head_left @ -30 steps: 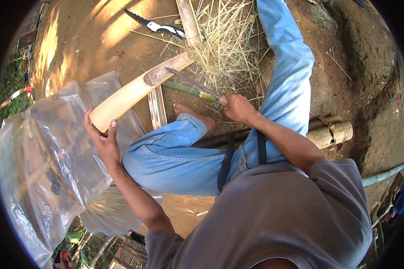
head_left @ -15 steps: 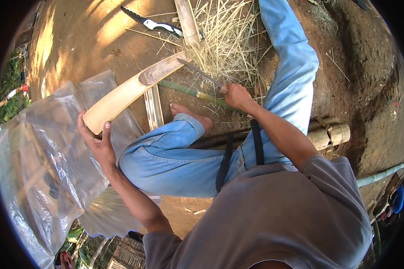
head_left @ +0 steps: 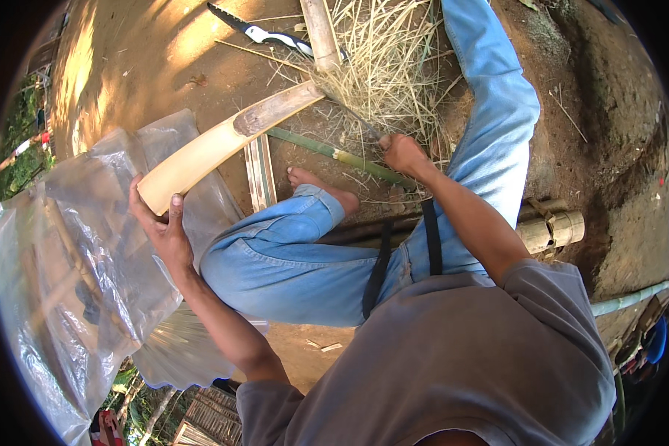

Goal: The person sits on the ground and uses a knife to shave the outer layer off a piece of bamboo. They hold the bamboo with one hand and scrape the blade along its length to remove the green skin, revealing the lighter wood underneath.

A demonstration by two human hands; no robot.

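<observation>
A long, curved strip of split bamboo (head_left: 193, 157), pale and smooth apart from a greyish-brown hollow near its far end, slants up from left to right. My left hand (head_left: 165, 232) is closed on its near end, thumb along one edge and fingers round the other. In my right hand (head_left: 407, 156) is a knife, its fingers wrapped round the handle. The thin dark knife blade (head_left: 360, 121) points up and left, its tip near the strip's far end; whether they touch I cannot tell. Beyond the blade lies a heap of pale bamboo shavings (head_left: 386, 63).
A folding saw (head_left: 264, 35) with a white and black handle lies on the dirt beside an upright-lying bamboo piece (head_left: 320, 33). A green bamboo pole (head_left: 312, 145) crosses near my bare foot (head_left: 323, 189). Clear plastic sheeting (head_left: 89, 245) spreads at left; a thick bamboo section (head_left: 557, 232) sits at right.
The knife blade has slid right, off the strip's hollowed face to about its far end. My left hand keeps its hold on the strip. The whole view has shifted slightly.
</observation>
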